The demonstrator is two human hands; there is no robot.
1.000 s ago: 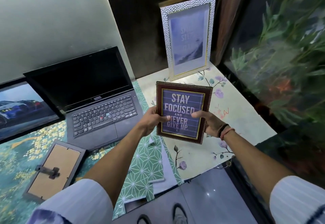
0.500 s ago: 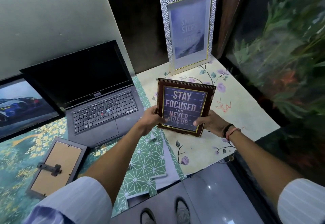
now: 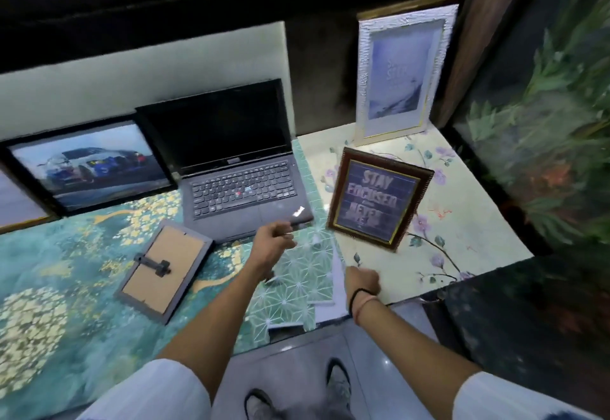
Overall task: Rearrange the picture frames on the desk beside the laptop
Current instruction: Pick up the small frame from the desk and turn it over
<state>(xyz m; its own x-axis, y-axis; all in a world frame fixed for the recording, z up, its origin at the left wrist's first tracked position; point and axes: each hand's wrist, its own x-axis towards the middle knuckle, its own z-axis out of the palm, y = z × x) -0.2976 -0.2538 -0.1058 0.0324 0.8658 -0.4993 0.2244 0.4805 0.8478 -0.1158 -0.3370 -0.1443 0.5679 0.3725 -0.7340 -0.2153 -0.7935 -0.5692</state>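
Observation:
The brown "Stay Focused" frame (image 3: 378,198) stands upright on the floral desk mat, right of the open black laptop (image 3: 237,168). Neither hand touches it. My left hand (image 3: 272,243) hovers near the laptop's front right corner, fingers loosely curled, holding nothing. My right hand (image 3: 361,282) is pulled back near the desk's front edge, fingers curled, empty. A tall silver-white frame (image 3: 401,76) leans against the back wall behind the brown one. A grey frame (image 3: 163,269) lies face down at the left. A black car-picture frame (image 3: 89,163) leans left of the laptop.
Loose green patterned sheets and white papers (image 3: 307,281) overlap at the desk's front edge between my hands. A dark panel with green foliage (image 3: 541,122) closes off the right side. My shoes (image 3: 338,386) show on the tiled floor below.
Both hands have let go of the brown frame and drawn back toward me; the frame now stands on its own. The view is blurred from head motion.

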